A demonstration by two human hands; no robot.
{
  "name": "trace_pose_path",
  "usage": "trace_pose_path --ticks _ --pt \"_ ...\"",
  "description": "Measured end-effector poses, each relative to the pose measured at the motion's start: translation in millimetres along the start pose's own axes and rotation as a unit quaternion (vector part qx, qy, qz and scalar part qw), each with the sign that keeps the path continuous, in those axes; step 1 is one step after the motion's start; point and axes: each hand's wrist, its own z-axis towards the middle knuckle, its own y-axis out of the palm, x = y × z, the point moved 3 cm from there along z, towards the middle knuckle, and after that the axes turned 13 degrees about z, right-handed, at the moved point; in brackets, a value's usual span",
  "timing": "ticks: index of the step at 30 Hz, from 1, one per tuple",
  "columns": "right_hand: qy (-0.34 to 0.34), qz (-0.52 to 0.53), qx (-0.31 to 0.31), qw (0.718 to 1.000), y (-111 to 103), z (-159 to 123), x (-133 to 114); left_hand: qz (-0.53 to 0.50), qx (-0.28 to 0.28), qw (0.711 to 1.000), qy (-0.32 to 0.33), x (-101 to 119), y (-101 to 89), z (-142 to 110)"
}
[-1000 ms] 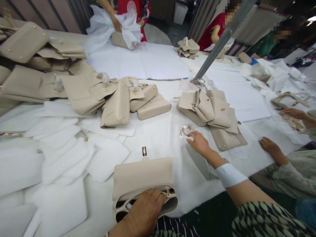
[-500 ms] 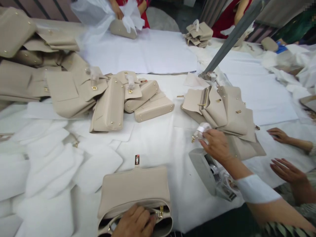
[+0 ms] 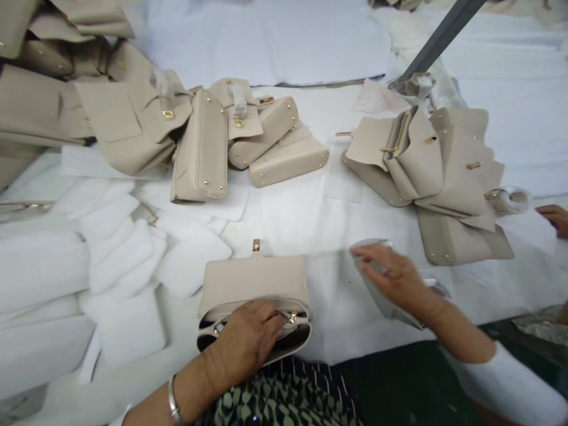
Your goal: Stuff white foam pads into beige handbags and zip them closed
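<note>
A beige handbag [image 3: 255, 278] stands at the near edge with its flap laid back and its mouth open. A gold clasp plate [image 3: 256, 246] sticks out from the flap. My left hand [image 3: 248, 334] reaches over the mouth, fingers curled on the inner divider beside the gold zip pull [image 3: 291, 318]; the fingertips are partly hidden. To the right, my right hand [image 3: 393, 275] hovers above a grey open box [image 3: 370, 284], fingers apart and nothing seen in them. Plastic-wrapped pieces [image 3: 437, 288] show at the box's far side, partly behind my wrist.
Beige handbags [image 3: 199, 148] are heaped at the back left, with more bags [image 3: 417, 160] on the right. A plastic-wrapped strap coil [image 3: 510, 200] lies beside those. White padding sheets [image 3: 119, 260] cover the left. A grey post [image 3: 439, 41] rises behind; another person's hand [image 3: 554, 219] is at right.
My right hand has let go of the plastic-wrapped piece with gold hardware and moved down over the grey box. The view has tilted downward. My left hand stays in the handbag.
</note>
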Motion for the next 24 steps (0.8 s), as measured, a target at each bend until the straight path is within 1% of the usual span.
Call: trace_pose_path --ticks 1,2,3,4,5,6,9,12,15,17,18,20,22,24 --pt "-0.014 0.053 -0.087 0.995 37 -9 -21 -0.008 -0.002 1.0 -0.005 0 -0.9 1" --pt "-0.022 0.1 -0.152 0.983 69 -20 -39 -0.012 -0.003 1.0 -0.009 0 -1.5 2" --pt "-0.017 0.127 -0.183 0.975 94 -31 -51 -0.014 -0.004 1.0 -0.01 1 -1.8 3" --pt "0.005 0.135 -0.166 0.977 112 -41 -57 -0.013 -0.004 1.0 -0.01 2 -2.1 4" --pt "0.018 0.135 -0.153 0.979 125 -50 -60 -0.014 -0.005 1.0 -0.009 3 -2.4 4" --pt "0.03 0.125 -0.133 0.983 133 -58 -61 -0.017 -0.006 1.0 -0.006 5 -2.8 5" --pt "0.041 0.079 -0.091 0.992 142 -72 -60 -0.019 -0.01 1.0 -0.013 10 -4.7 8" --pt "0.052 0.055 -0.039 0.996 143 -79 -64 0.015 -0.024 0.998 -0.047 16 -5.5 13" --pt "0.07 0.072 0.032 0.994 142 -83 -73 0.055 -0.027 0.995 -0.08 23 -3.5 18" --pt "0.078 0.105 0.067 0.989 138 -85 -80 0.054 -0.024 0.995 -0.086 25 -0.2 21" --pt "0.075 0.119 0.073 0.987 136 -86 -84 0.038 -0.027 0.995 -0.084 26 2.2 22" --pt "0.051 0.125 0.066 0.989 132 -85 -92 -0.019 -0.039 0.995 -0.085 25 7.6 23" --pt "0.038 0.105 0.04 0.993 130 -82 -96 -0.068 -0.044 0.992 -0.099 23 11.7 21" --pt "0.044 0.075 0.008 0.996 129 -77 -97 -0.082 -0.032 0.989 -0.12 21 12.6 18"
